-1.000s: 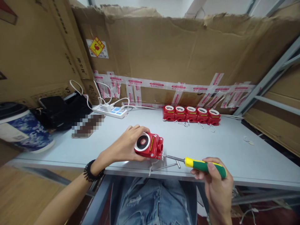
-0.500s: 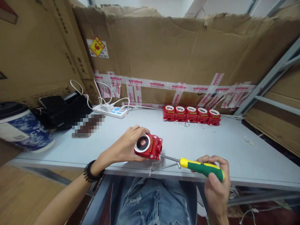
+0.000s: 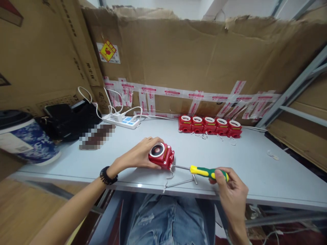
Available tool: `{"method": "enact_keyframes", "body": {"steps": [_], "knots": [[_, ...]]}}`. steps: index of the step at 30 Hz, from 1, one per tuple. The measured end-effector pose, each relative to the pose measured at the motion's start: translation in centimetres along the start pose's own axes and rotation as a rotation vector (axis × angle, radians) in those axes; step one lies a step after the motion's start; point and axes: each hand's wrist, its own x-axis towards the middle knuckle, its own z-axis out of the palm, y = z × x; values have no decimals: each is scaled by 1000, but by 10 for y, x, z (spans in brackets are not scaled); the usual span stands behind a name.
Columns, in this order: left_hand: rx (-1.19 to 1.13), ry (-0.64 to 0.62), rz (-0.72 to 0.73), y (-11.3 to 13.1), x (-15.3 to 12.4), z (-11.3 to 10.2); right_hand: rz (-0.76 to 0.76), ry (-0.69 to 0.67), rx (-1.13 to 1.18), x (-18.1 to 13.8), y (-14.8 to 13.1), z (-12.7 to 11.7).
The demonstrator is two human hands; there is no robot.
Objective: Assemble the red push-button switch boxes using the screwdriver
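My left hand is wrapped round a red alarm box with a white ring and black disc on its face, tilted above the desk near its front edge. In my right hand is a screwdriver with a green and yellow handle. Its shaft points left, and the tip reaches the lower right side of the box; the exact contact is too small to make out. A white cord dangles from the box. Just below the shaft, a metal T-handled tool lies on the desk.
Several similar red boxes stand in a row at the back of the desk. A white power strip, a black bag and a blue-and-white cup are on the left. Cardboard walls the back.
The red box has turned slightly in my left hand. My right hand has shifted up and left, its fingers now closed further round the screwdriver handle.
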Motion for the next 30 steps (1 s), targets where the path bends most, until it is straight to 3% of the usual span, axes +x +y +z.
{"method": "enact_keyframes", "body": {"steps": [3,5,11,15,22,26,30], "knots": [[-85,52,-10,5,2,0,-207,103,-81,23,-24,1],[-162,111,-24,9,4,3,-297,101,-95,45,-48,3],[-396,368,-118,13,12,27,-509,-65,-64,99,-124,27],[-563,493,-167,14,19,42,-674,-155,-123,120,-158,53],[-553,470,-129,10,22,40,-745,-240,-188,135,-174,83],[-355,578,-130,-3,16,40,-747,-270,-188,129,-178,87],[-225,665,69,-7,14,38,-775,-314,-230,120,-189,92]]}}
